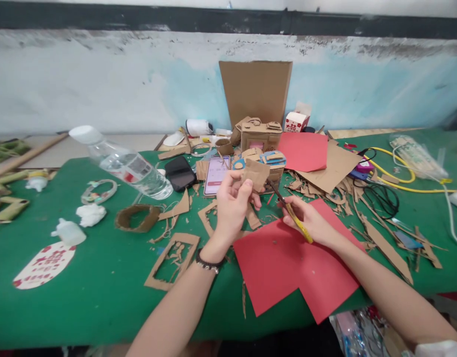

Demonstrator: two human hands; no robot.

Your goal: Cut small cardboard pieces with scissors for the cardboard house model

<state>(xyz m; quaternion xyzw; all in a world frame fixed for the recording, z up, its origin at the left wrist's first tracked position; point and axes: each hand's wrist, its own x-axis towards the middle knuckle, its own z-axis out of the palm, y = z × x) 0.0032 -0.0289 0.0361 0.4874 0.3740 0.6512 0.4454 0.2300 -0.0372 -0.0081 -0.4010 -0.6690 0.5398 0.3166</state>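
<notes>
My left hand (234,198) pinches a small piece of cardboard (256,174) between thumb and fingers, raised above the table. In my right hand (305,218) is a slim yellow-handled tool (298,223) with a narrow dark blade; its exact kind is unclear. The tip of that blade lies close to the lower right edge of the cardboard piece. Beneath the right hand a red paper sheet (273,263) is spread out. Behind the held piece stands a small cardboard model (260,136) with blue and pink parts around it.
A phone (216,176) lies behind my left hand. To the left are a tilted water bottle (130,166), a black case (180,173) and a cardboard frame (172,260). Cardboard scraps (384,243) and a yellow cable (410,171) lie right. A cardboard sheet (256,91) leans on the wall.
</notes>
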